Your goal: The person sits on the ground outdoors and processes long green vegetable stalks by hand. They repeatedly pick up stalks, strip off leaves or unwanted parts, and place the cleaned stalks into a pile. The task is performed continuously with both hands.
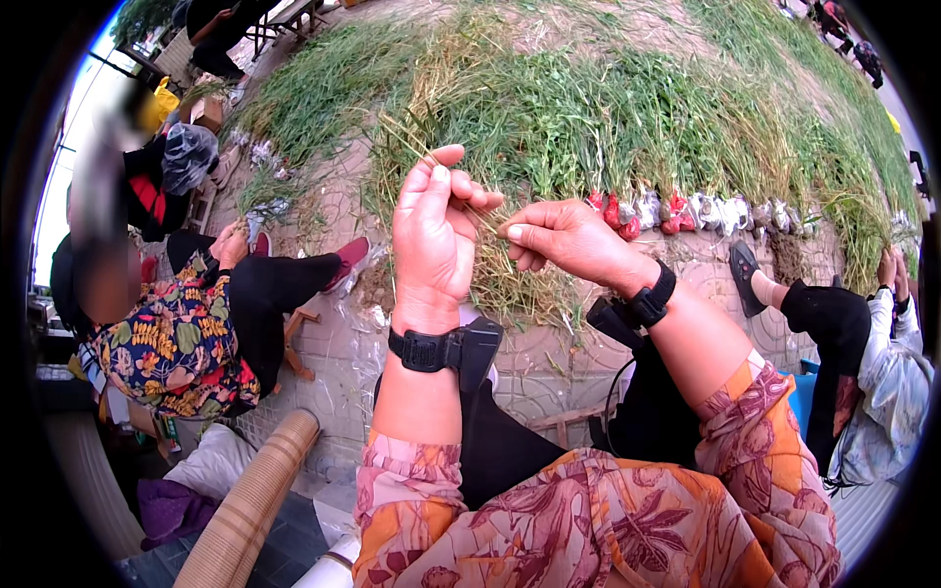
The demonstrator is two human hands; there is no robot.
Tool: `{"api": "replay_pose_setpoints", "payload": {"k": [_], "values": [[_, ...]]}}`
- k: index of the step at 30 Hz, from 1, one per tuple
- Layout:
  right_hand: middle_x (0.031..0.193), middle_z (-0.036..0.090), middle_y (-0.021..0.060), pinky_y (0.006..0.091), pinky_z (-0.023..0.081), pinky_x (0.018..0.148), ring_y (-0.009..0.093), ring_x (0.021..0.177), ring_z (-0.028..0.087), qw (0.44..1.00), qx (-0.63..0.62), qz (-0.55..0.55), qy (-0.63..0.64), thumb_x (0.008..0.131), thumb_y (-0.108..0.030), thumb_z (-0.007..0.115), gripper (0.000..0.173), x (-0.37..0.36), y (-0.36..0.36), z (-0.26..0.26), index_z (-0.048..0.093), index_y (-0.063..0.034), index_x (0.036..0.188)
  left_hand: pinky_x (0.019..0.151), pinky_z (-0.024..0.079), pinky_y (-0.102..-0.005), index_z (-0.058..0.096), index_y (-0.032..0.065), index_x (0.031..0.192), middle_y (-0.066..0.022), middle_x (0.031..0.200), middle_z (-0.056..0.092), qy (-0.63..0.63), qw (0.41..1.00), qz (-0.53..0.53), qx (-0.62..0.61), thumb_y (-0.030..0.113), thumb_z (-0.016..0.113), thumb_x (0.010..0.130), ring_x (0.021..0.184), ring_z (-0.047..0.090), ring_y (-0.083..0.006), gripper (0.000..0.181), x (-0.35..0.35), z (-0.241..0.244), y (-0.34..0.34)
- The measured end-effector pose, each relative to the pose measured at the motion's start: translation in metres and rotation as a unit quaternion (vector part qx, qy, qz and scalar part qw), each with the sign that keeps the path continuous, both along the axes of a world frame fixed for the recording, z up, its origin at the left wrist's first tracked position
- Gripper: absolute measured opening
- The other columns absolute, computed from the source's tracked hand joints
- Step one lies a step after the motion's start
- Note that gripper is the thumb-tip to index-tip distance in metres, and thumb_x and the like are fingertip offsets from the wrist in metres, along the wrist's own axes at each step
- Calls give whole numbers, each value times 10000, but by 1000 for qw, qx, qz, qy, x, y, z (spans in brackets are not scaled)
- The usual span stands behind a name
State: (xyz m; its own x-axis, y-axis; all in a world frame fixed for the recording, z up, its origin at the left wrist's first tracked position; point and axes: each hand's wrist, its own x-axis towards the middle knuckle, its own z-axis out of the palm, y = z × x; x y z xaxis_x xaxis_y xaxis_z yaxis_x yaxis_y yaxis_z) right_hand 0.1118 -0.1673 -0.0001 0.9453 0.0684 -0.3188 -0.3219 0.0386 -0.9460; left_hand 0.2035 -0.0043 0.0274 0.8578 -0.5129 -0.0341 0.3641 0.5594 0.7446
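Note:
A few thin straw-coloured grass stalks (406,135) slant through my left hand (437,235), held under its thumb with the palm turned up. Their other end reaches my right hand (570,239), where thumb and forefinger pinch it. Both hands are raised over a loose heap of cut grass and straw (507,283) on the paving. Beyond them lies a wide spread of green plants (566,125). To the right, a row of plant bundles has its bases wrapped in red plastic bags (612,213) and white plastic bags (709,213).
On the left a seated person (176,331) holds a grass bunch (261,195). Another person (882,367) sits at the right. A rolled woven mat (253,500) stands at lower left, near a small wooden stool (298,342). A blue container (803,397) is at my right.

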Motion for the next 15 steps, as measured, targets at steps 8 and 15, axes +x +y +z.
{"api": "replay_pose_setpoints", "payload": {"k": [8, 15], "values": [[984, 711, 35, 261, 540, 729, 106, 860, 658, 994, -68, -68, 57, 1038, -230, 536, 284, 9, -40, -42, 661, -16, 1177, 532, 351, -274, 553, 47, 1101, 26, 702, 389, 93, 966, 240, 13, 140, 482, 1036, 592, 375, -93, 134, 37, 3, 43], [975, 697, 37, 296, 535, 728, 126, 851, 648, 986, -114, -2, 124, 1028, -226, 534, 271, 22, -27, -88, 654, -19, 1157, 440, 295, -259, 556, 63, 1066, 43, 646, 347, 201, 952, 231, -27, 219, 527, 1035, 520, 349, -83, 161, 36, -10, 50]]}}
